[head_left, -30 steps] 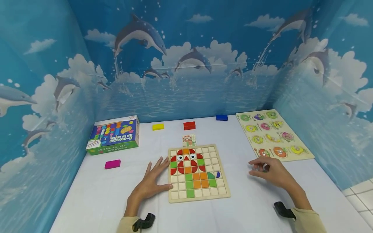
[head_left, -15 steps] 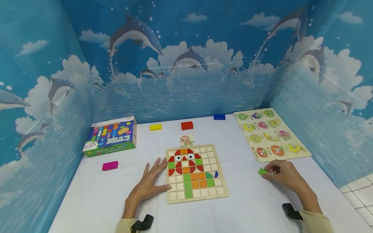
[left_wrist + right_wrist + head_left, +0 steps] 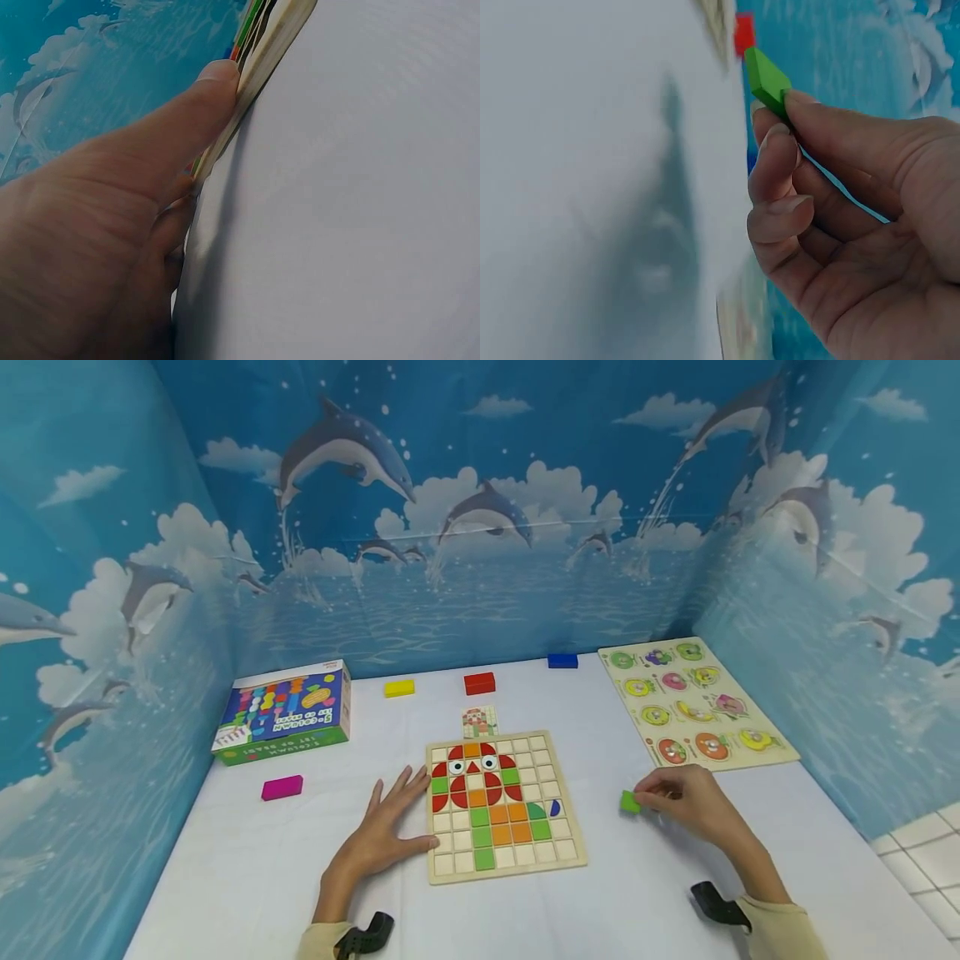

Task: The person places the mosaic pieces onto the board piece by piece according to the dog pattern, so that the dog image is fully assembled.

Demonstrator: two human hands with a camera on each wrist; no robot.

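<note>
Between thumb and fingertips, my right hand (image 3: pixel 686 802) pinches a green square tile (image 3: pixel 630 802), held above the white tablecloth to the right of the board. The right wrist view shows the green tile (image 3: pixel 765 79) tilted on edge at the fingertips. My left hand (image 3: pixel 386 831) lies with spread fingers along the left edge of the wooden grid board (image 3: pixel 566 853), thumb and fingertips touching its side. On the board, red, orange and green tiles and two eye pieces form a bird-like picture. A blue half-round piece (image 3: pixel 555 808) sits in a cell at its right.
A small picture card (image 3: pixel 479 721) lies just behind the board. Yellow (image 3: pixel 399 688), red (image 3: pixel 479 683), blue (image 3: pixel 562 661) and magenta (image 3: pixel 282 787) blocks lie around it. A bead-set box (image 3: pixel 285 710) stands at left, a fruit puzzle board (image 3: pixel 697 703) at right.
My right hand came into view with the green tile, first moving right, then back left toward the board. The left hand keeps its place at the board's edge.
</note>
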